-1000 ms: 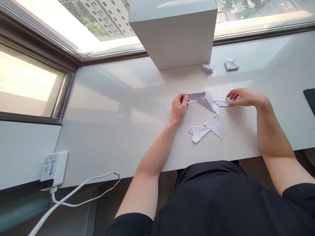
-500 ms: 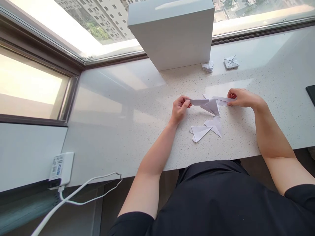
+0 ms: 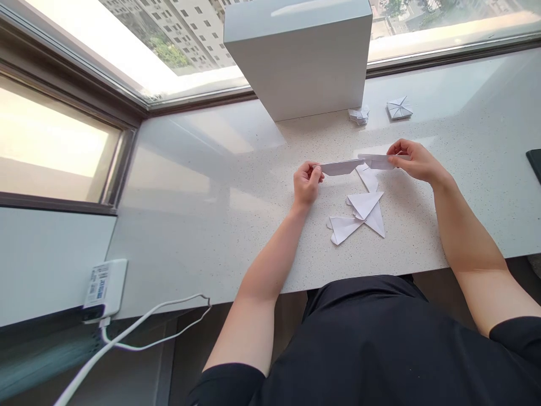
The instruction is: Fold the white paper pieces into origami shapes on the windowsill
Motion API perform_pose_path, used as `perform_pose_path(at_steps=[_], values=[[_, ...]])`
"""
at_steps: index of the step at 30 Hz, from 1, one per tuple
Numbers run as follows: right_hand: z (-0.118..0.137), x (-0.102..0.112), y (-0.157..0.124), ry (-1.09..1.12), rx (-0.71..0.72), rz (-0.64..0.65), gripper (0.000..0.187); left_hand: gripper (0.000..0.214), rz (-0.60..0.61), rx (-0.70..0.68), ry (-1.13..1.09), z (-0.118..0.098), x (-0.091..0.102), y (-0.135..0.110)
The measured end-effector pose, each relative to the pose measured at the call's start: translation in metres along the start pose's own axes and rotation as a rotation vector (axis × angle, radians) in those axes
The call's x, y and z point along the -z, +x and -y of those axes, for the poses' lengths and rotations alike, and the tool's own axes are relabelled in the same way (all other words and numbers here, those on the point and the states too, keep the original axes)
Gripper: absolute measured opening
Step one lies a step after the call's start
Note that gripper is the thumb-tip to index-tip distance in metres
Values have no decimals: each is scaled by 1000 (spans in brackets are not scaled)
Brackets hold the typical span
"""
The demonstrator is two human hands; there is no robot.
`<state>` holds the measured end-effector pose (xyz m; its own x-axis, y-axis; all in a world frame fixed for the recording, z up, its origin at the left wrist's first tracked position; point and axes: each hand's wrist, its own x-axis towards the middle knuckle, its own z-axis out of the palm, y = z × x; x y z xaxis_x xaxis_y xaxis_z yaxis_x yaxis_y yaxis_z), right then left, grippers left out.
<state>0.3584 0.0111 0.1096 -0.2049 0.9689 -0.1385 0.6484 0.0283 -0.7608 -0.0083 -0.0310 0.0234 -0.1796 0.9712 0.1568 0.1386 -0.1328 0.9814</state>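
Observation:
My left hand point(image 3: 307, 183) pinches the outer end of a long folded white paper strip point(image 3: 341, 167). Opposite it, my right hand point(image 3: 414, 160) grips another folded paper length point(image 3: 378, 162) between thumb and fingers. Their inner ends overlap; whether they are joined I cannot tell. Just below them, a small folded paper piece point(image 3: 367, 179) points down toward the counter. Nearer my body lie several pointed folded paper pieces, among them a triangular one point(image 3: 366, 203) on top and a flared one point(image 3: 345, 229) at lower left.
A tall white box point(image 3: 308, 73) stands by the window on the speckled counter point(image 3: 203, 214). In front of it are a crumpled-looking folded paper point(image 3: 359, 116) and a flat square paper fold point(image 3: 399, 107). A dark device point(image 3: 535, 163) sits far right; a white cable point(image 3: 160, 307) hangs lower left.
The strips have moved slightly away from my body and my right hand has risen. A triangular folded piece that was at the strips now rests on the pile below.

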Motion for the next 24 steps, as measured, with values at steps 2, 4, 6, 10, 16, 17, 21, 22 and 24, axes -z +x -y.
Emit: perform_pose_path(at_steps=[2, 4, 6, 10, 16, 17, 21, 22, 24], values=[[-2, -10, 4, 35, 16, -50, 34, 45, -62, 45, 20, 4, -1, 2], [-7, -20, 9, 43, 5, -98, 37, 50, -74, 71, 44, 7, -3, 4], [-13, -27, 13, 22, -25, -155, 38, 53, -68, 80, 59, 9, -5, 5], [-24, -34, 19, -5, -42, -236, 42, 50, -65, 97, 77, 11, -8, 6], [-13, -38, 18, 168, 20, -356, 52, 46, -27, 121, 75, 12, -7, 8], [-9, -41, 17, 210, 47, -363, 52, 46, -22, 120, 71, 13, -7, 8], [3, -58, 16, 316, 104, -259, 53, 44, 32, 103, 74, 15, -8, 9], [3, -63, 16, 328, 102, -218, 53, 43, 45, 102, 73, 15, -8, 9], [3, -71, 18, 360, 114, -161, 51, 40, 52, 112, 60, 13, -7, 9]])
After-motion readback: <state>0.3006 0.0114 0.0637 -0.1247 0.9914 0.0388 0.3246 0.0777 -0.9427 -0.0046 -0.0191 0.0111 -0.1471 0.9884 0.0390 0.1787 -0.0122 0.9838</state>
